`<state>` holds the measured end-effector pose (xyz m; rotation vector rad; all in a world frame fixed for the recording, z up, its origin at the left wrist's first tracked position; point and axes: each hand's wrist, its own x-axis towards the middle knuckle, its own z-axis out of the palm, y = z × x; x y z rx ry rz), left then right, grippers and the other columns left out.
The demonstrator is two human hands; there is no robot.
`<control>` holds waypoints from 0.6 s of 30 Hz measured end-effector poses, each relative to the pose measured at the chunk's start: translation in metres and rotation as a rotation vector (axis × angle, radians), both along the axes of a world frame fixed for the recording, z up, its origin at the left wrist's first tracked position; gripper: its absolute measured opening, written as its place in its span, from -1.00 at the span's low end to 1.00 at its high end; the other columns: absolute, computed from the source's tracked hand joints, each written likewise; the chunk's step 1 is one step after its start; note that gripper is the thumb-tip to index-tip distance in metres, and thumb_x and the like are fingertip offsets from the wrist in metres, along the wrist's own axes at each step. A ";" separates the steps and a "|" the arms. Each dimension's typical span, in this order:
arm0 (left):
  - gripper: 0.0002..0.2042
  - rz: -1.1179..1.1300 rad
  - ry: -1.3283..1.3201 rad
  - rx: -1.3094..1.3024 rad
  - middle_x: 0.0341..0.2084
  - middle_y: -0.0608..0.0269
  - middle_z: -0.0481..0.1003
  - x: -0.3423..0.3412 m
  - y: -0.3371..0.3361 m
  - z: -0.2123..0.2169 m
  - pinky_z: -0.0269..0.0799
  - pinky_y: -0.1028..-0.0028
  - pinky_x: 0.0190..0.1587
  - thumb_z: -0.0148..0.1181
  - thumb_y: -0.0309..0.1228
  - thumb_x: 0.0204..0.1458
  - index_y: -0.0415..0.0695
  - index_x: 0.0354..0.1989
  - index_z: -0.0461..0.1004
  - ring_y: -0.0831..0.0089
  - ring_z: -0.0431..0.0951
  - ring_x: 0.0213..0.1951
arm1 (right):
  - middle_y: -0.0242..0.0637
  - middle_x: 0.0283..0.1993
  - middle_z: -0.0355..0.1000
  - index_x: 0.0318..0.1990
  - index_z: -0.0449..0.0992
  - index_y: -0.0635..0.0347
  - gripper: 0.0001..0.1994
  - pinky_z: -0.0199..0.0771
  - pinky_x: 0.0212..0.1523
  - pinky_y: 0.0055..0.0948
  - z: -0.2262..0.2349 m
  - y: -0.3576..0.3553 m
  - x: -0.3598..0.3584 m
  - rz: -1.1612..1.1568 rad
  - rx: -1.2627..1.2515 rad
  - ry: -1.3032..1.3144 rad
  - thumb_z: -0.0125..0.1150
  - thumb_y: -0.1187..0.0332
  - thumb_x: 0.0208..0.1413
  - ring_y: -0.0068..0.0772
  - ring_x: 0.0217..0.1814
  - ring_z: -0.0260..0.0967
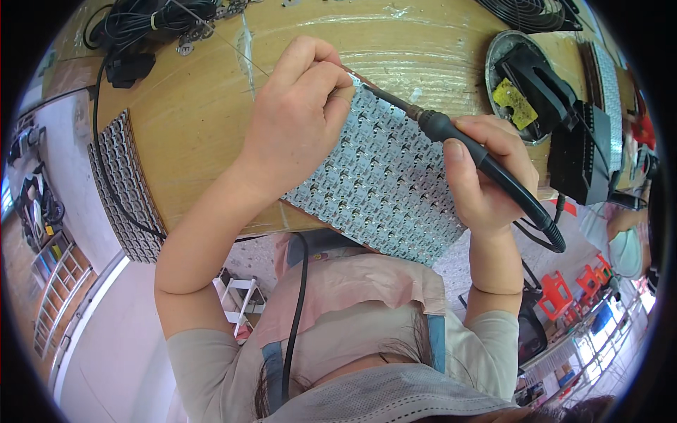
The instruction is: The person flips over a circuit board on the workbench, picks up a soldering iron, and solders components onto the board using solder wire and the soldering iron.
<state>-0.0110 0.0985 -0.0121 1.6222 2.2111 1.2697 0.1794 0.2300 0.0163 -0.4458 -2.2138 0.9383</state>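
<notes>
My right hand [491, 169] is wrapped round the black handle of a soldering iron [451, 132], thumb and fingers closed on it. The iron's tip reaches the far corner of a panel of small circuit boards [384, 173], which lies slanted at the table's near edge and overhangs it. My left hand [300, 113] is closed in a pinch over that same corner, just left of the tip. A thin solder wire [236, 51] runs from the far left into this hand. The fingertips partly hide the spot where wire and tip come together.
At the far right a metal dish [491, 53] holds a black iron stand [539, 77] and a yellow sponge [513, 102]. A black box [584, 158] stands beside it. Another circuit panel [130, 187] lies left, crossed by a black cable [97, 120]. Bundled cables [141, 25] lie far left.
</notes>
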 end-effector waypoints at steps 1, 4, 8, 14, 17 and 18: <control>-0.91 -0.006 0.012 0.005 -0.28 0.18 0.45 0.000 0.000 0.000 0.45 0.45 -0.29 0.30 -0.63 -0.08 -0.26 -0.40 0.51 0.33 0.52 -0.30 | -0.12 -0.34 0.56 -0.29 0.53 0.33 -0.77 0.55 -0.26 -0.42 -0.001 0.000 -0.001 0.007 0.012 0.008 0.46 0.47 -0.07 -0.23 -0.33 0.56; -0.91 -0.013 0.031 0.010 -0.28 0.18 0.45 -0.001 0.000 -0.001 0.45 0.46 -0.29 0.30 -0.63 -0.08 -0.26 -0.40 0.52 0.34 0.52 -0.30 | -0.10 -0.34 0.56 -0.29 0.53 0.33 -0.77 0.56 -0.26 -0.41 0.000 0.000 -0.003 0.020 0.020 0.011 0.46 0.46 -0.07 -0.23 -0.33 0.56; -0.91 0.005 0.005 -0.021 -0.28 0.18 0.45 -0.001 -0.005 0.006 0.45 0.46 -0.29 0.30 -0.63 -0.08 -0.26 -0.40 0.52 0.35 0.52 -0.31 | -0.09 -0.34 0.56 -0.30 0.52 0.35 -0.78 0.56 -0.25 -0.41 -0.001 0.002 0.002 -0.004 0.029 0.023 0.45 0.47 -0.06 -0.23 -0.33 0.56; -0.90 -0.006 -0.010 -0.012 -0.27 0.18 0.45 0.004 -0.003 0.005 0.45 0.45 -0.28 0.31 -0.63 -0.10 -0.27 -0.40 0.52 0.35 0.52 -0.31 | -0.08 -0.33 0.56 -0.28 0.51 0.37 -0.77 0.56 -0.24 -0.40 0.002 0.001 0.014 -0.022 0.026 0.018 0.44 0.49 -0.07 -0.24 -0.33 0.55; -0.90 -0.047 0.007 0.003 -0.27 0.17 0.44 0.008 0.003 0.003 0.45 0.45 -0.28 0.31 -0.63 -0.09 -0.27 -0.40 0.52 0.33 0.52 -0.31 | -0.07 -0.34 0.56 -0.28 0.50 0.37 -0.76 0.56 -0.25 -0.40 0.001 0.001 0.016 -0.022 0.034 0.011 0.44 0.49 -0.07 -0.24 -0.33 0.55; -0.90 -0.054 0.017 0.014 -0.27 0.16 0.44 0.009 0.004 0.003 0.46 0.44 -0.28 0.31 -0.63 -0.09 -0.27 -0.40 0.51 0.32 0.52 -0.31 | -0.07 -0.34 0.56 -0.28 0.50 0.37 -0.76 0.56 -0.25 -0.40 0.001 0.000 0.017 -0.024 0.033 0.011 0.44 0.49 -0.07 -0.24 -0.33 0.55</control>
